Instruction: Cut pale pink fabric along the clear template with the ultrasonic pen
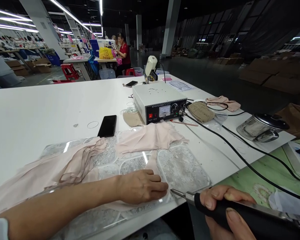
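A clear plastic template (182,166) with curved outlines lies at the table's front edge, over a grey patterned layer. My left hand (143,186) rests palm down on it, fingers together and slightly bent, pressing on pale pink fabric. A strip of that fabric (153,161) shows beyond the knuckles. My right hand (227,206) is wrapped around the black handle of an ultrasonic cutter (190,197). Its metal tip points left, just short of my left fingertips. Pink fabric pieces (152,136) lie across the template's far side, and a layered pink stack (72,160) covers its left.
Behind the template stands a white control box (162,96), its black cable running to the right. A phone (107,125), beige pads (201,111) and a lidded glass mug (261,126) are on the table. Farther back, a person (123,53) sits at a sewing machine.
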The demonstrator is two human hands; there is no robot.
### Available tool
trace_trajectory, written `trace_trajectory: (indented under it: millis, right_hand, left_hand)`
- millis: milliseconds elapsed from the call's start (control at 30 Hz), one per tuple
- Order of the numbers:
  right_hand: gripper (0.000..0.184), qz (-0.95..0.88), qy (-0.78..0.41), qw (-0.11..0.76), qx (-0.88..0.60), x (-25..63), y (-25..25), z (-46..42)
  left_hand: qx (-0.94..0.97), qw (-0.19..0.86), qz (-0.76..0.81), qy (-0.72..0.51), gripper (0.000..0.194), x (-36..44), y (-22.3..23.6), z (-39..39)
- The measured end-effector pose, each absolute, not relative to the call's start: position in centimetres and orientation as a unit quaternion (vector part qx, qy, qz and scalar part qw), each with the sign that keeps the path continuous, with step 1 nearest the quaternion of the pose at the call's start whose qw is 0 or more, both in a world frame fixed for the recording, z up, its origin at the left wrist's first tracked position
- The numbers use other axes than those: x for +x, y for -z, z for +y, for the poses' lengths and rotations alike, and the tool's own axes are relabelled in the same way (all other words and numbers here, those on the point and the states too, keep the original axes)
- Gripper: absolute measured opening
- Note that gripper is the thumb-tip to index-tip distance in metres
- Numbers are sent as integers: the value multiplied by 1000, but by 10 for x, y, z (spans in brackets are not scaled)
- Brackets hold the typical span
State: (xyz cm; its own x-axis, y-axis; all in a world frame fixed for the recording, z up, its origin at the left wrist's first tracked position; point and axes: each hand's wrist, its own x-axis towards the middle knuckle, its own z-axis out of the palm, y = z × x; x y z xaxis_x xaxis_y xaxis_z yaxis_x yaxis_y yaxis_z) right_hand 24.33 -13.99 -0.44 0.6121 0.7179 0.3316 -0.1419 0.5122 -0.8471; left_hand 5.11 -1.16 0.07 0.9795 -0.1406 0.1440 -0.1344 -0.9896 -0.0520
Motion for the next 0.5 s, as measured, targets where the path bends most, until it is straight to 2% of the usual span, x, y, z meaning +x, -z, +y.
trace_trajectory:
  millis: [500]
  right_hand:
    - [7, -401, -302, 763, -406, 251, 15, -144]
  left_hand:
    - [-994, -15, 41, 98, 27, 45, 4, -13]
